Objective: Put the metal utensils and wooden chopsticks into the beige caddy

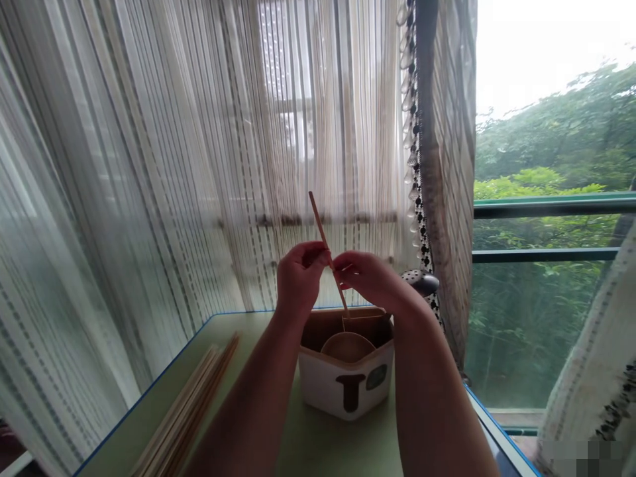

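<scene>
A brown wooden chopstick (320, 224) stands tilted between my hands, its upper end leaning left and its lower end reaching the utensil holder. My left hand (301, 275) pinches it around the middle. Just below and to the right, the fingers of my right hand (365, 273) close on the same chopstick. Beneath both hands is the white utensil holder (320, 387), brown inside, with a divider and a round brown piece (348, 348) at its front. A slotted spoon or skimmer (421, 282) shows partly behind my right wrist.
A bundle of several chopsticks (191, 401) lies on the pale green table (248, 371), left of my left forearm. A sheer striped curtain (199, 165) hangs behind the table. At the right are an open window and a green railing (551, 207).
</scene>
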